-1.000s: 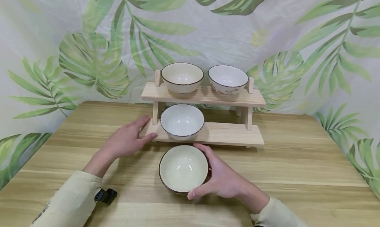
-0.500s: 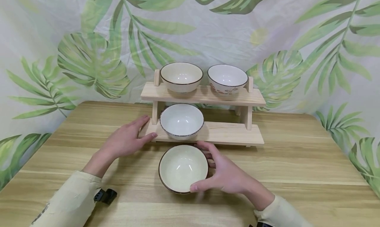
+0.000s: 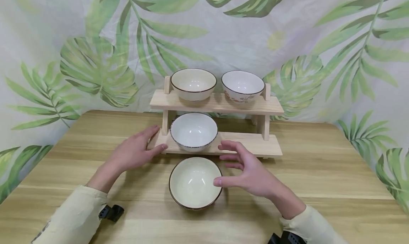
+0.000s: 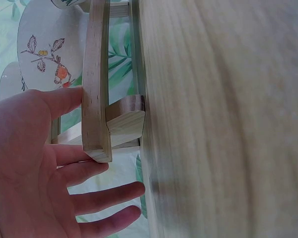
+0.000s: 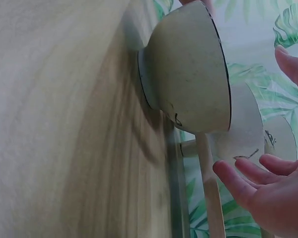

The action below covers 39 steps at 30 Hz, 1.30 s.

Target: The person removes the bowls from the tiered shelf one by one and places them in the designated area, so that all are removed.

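Observation:
In the head view a cream bowl [image 3: 195, 183] with a dark brown rim stands upright on the table, in front of a two-tier wooden shelf [image 3: 252, 143]. Just right of this bowl is my right hand [image 3: 252, 171], fingers spread and loosely bent with nothing in them; its thumb tip overlaps the rim from above. The right wrist view shows a gap between the bowl's side [image 5: 193, 69] and those fingers [image 5: 238, 183]. My left hand [image 3: 132, 151] rests at the lower board's left end, thumb against the board and fingers [image 4: 109, 196] extended past its end.
On the lower board sits a white bowl [image 3: 194, 132] with a speckled rim. The upper board bears a cream bowl [image 3: 193, 84] at left and a white floral bowl [image 3: 243, 87] at right. A leaf-patterned cloth [image 3: 204, 31] hangs behind the table [image 3: 319, 187].
My right hand has let go of the front cream bowl and moved away to the right, its fingers opening. The bowl stays on the table; my left hand keeps its place at the shelf.

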{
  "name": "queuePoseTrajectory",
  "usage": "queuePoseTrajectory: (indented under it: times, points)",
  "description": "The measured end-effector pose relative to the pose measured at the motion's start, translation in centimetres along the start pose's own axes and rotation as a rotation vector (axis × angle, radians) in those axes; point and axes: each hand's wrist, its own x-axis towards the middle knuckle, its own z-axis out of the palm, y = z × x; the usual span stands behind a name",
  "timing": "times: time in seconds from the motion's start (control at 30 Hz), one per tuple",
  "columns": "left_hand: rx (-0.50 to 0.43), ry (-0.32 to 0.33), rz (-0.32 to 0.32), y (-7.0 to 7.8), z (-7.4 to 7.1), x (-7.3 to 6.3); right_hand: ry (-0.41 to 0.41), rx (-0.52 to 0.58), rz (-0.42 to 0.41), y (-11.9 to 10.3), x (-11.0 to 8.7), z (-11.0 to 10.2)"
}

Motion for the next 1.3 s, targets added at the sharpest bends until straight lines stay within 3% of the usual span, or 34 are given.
queuePoseTrajectory:
  times: [0.2, 0.57, 0.93, 1.3]
  points:
    - [0.003, 0.009, 0.003, -0.1, 0.2, 0.0, 0.044, -0.002, -0.033, -0.3, 0.3, -0.2]
    - [0.006, 0.006, 0.002, 0.0, 0.2, 0.1, 0.102, -0.060, 0.010, -0.7, 2.7, -0.9]
    - [0.001, 0.002, -0.006, 0.0, 0.2, 0.0, 0.135, -0.001, 0.074, -0.1, 6.0, 0.2]
    - [0.001, 0.001, -0.007, 0.1, 0.2, 0.0, 0.132, 0.046, 0.099, -0.1, 8.0, 1.1]
